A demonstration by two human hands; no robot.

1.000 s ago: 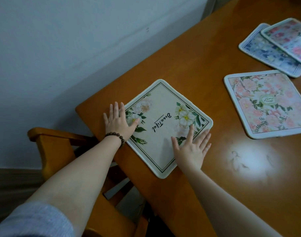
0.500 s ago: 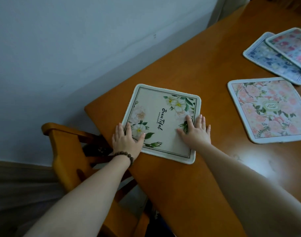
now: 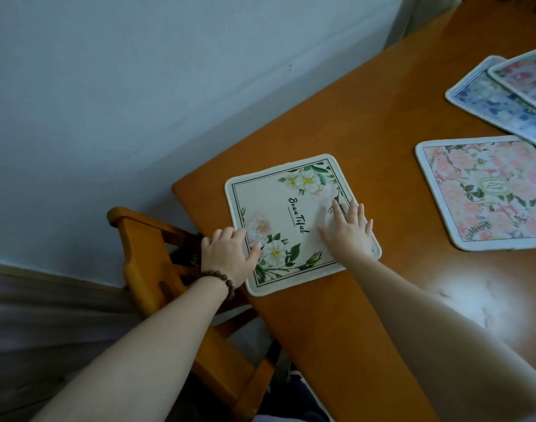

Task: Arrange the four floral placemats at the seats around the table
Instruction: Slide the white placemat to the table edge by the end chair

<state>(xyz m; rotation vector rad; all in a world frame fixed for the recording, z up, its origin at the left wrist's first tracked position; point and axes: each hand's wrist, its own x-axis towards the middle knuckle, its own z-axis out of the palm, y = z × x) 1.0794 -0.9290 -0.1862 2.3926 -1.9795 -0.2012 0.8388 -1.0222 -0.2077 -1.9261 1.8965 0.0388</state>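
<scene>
My left hand (image 3: 227, 254) lies flat at the left edge of the cream mat (image 3: 294, 220), fingers loosely spread, the thumb reaching onto the printed flowers and the palm partly over the desk (image 3: 352, 123) edge. A bead bracelet (image 3: 222, 283) circles that wrist. My right hand (image 3: 349, 231) presses flat on the mat's right side, fingers spread and pointing away from me, covering the corner nearest the pink mat (image 3: 486, 193). Neither hand pinches anything; both just rest open on the fabric.

The cream mat sits near the desk corner, in front of the wooden chair (image 3: 157, 260), which is pushed in below the desk edge. Its near edge runs close along the desk edge, and the word "Beautiful" reads down its middle, with white blooms at two opposite corners.

The pink mat lies well to the right, apart from the cream one, flat on the desk. Farther back at the right, a blue mat (image 3: 492, 102) lies under a second pinkish mat (image 3: 525, 77), which overlaps its far right part. Both are cut off by the frame edge. A pale wall (image 3: 139, 86) runs behind the desk.
</scene>
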